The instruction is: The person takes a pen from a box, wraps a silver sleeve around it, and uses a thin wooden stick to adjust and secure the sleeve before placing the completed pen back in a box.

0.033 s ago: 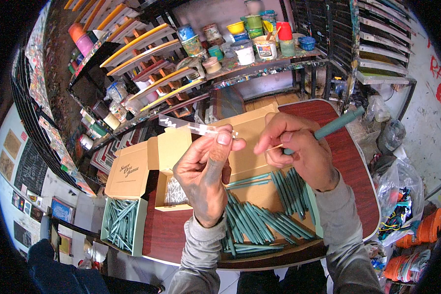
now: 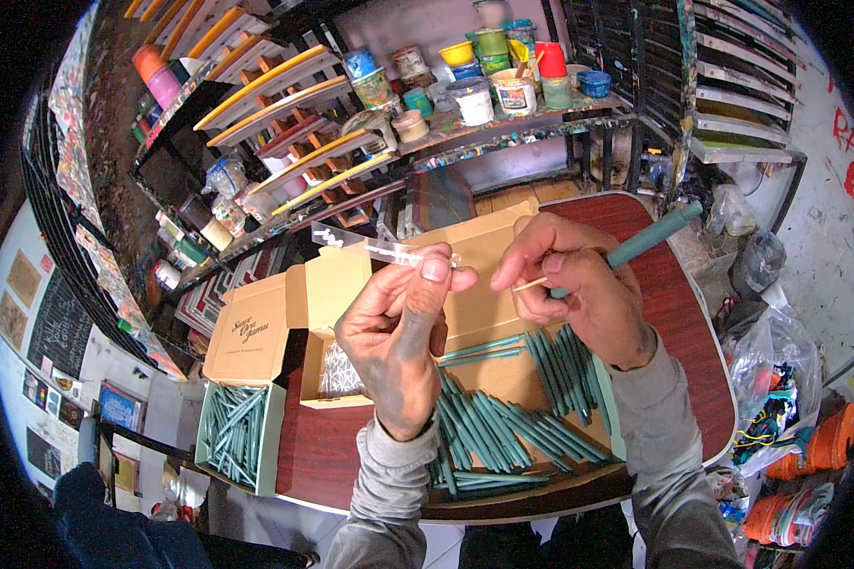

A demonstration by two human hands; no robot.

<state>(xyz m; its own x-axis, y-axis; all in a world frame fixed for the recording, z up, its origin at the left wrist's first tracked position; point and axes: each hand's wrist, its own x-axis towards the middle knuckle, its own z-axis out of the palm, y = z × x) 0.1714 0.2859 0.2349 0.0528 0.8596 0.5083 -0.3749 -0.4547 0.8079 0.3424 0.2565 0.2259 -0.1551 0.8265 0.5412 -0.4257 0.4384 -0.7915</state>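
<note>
My left hand point(image 2: 403, 332) pinches a narrow clear plastic strip with white print point(image 2: 375, 248) between thumb and forefinger, above the table. Level with it on the right, my right hand point(image 2: 579, 289) is closed around a dark green stick point(image 2: 655, 235), whose thick end sticks out up and right. From the same fingers a thin pale wooden stick point(image 2: 531, 284) points toward the left hand; whether it joins the green stick is hidden. Below both hands lies a wide, shallow open cardboard box point(image 2: 479, 327) with rows of slim green sticks point(image 2: 484, 431).
On the dark red table point(image 2: 323, 450), a small box point(image 2: 310, 379) holds clear plastic pieces. A pale green box point(image 2: 277, 427) at the left is full of green sticks. Paint pots point(image 2: 472, 101) crowd the shelf behind. Plastic bags point(image 2: 778, 351) and orange rolls point(image 2: 816, 441) stand at the right.
The clear strip has tilted slightly in my left fingers. The green stick's outer end has shifted a little up and left. Both hands hold nearly the same place.
</note>
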